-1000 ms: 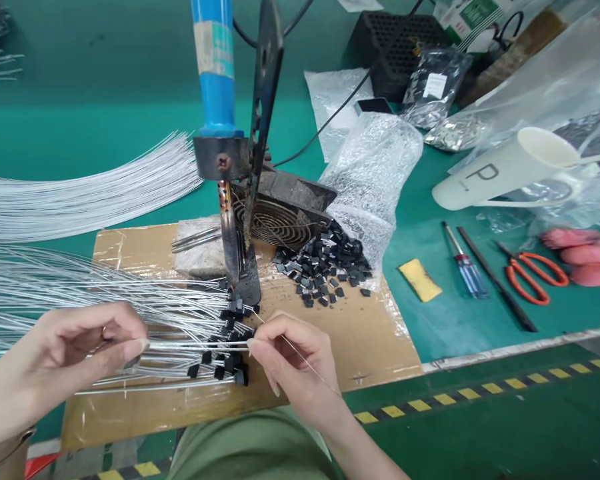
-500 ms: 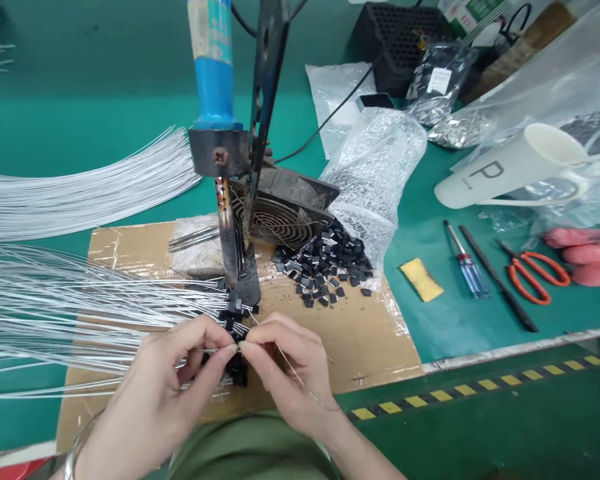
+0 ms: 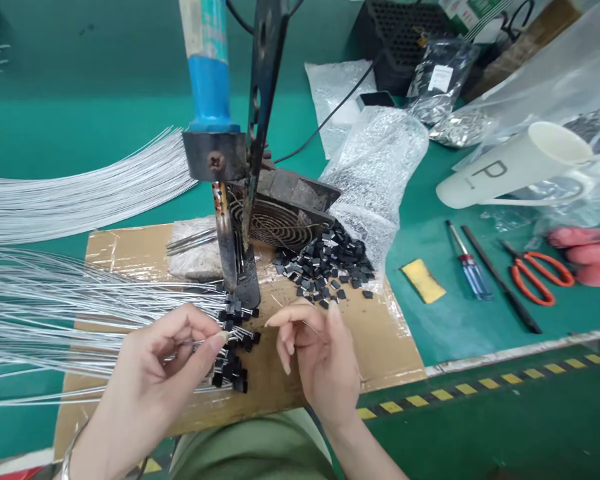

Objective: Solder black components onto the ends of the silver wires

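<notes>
Two hands work low over a sheet of brown cardboard (image 3: 360,347) on the green bench (image 3: 455,320). The left hand (image 3: 155,373) pinches a thin silvery wire (image 3: 200,341) between thumb and forefinger, just beside the cluster of small black components (image 3: 233,363) already fitted on wire ends. The right hand (image 3: 315,353) is released, its fingers loosely curled and grasping nothing, hovering between that cluster and the loose heap of black parts (image 3: 325,267).

The mounted soldering iron (image 3: 215,133), blue-handled with a scorched dark tip, stands upright just beyond the fingertips; I judge a careless reach toward the heap could brush hot metal. The fanned wires (image 3: 55,313) are springy and slick, so one could slip from the pinch or tangle with its neighbours, and a nudge could scatter the tiny blocky parts.

Behind the iron sits a grimy round-grilled fan (image 3: 280,220); crinkled bubble wrap (image 3: 375,173), a yellow sponge (image 3: 423,280), a clear-handled screwdriver (image 3: 470,267) and orange scissors (image 3: 540,280) lie to the right.
</notes>
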Tool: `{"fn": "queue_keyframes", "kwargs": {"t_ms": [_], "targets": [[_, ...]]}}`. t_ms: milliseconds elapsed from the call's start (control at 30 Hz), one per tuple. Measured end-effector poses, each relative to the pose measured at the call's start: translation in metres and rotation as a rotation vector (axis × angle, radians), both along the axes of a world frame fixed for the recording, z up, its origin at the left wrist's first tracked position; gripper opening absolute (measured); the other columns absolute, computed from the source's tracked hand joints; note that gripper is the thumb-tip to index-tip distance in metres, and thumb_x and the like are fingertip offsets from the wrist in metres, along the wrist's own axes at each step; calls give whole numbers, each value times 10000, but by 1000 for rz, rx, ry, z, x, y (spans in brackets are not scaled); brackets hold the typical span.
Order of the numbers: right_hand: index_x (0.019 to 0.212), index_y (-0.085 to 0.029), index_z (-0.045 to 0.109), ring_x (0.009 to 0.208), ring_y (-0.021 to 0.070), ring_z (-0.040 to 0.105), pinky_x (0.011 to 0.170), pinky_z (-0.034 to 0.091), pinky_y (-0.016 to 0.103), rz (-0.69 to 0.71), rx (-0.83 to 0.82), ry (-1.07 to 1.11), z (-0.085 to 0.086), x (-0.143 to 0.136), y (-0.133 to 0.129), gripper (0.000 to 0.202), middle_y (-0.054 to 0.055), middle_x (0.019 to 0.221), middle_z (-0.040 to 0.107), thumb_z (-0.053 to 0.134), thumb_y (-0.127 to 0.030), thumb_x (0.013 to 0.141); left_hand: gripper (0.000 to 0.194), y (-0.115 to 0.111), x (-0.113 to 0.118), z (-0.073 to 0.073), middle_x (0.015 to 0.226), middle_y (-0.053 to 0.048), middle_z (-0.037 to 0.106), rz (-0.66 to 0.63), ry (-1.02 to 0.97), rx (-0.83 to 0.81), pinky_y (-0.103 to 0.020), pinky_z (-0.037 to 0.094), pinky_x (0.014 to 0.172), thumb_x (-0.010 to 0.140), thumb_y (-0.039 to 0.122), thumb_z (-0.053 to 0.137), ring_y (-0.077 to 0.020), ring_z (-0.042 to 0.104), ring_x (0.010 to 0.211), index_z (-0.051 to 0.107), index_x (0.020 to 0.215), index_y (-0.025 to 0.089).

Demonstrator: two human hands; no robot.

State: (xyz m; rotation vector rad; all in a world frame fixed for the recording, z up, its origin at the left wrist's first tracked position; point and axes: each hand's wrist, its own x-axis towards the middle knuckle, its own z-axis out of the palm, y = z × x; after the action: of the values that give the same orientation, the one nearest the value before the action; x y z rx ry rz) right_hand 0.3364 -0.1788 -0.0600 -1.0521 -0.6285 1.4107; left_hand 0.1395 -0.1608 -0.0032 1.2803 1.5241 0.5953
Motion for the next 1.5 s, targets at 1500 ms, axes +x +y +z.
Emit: {"fn": "queue_keyframes", "kwargs": {"t_ms": [1500], "targets": [[759, -193, 865, 354, 41, 483, 337, 359, 157, 310, -315, 281, 13, -19, 13, 186, -27, 584, 689, 941, -363, 770, 179, -4, 4, -3, 685, -15, 726, 10, 65, 139, -212, 472, 498, 925, 362, 744, -146, 652, 589, 766, 824, 216]]}}
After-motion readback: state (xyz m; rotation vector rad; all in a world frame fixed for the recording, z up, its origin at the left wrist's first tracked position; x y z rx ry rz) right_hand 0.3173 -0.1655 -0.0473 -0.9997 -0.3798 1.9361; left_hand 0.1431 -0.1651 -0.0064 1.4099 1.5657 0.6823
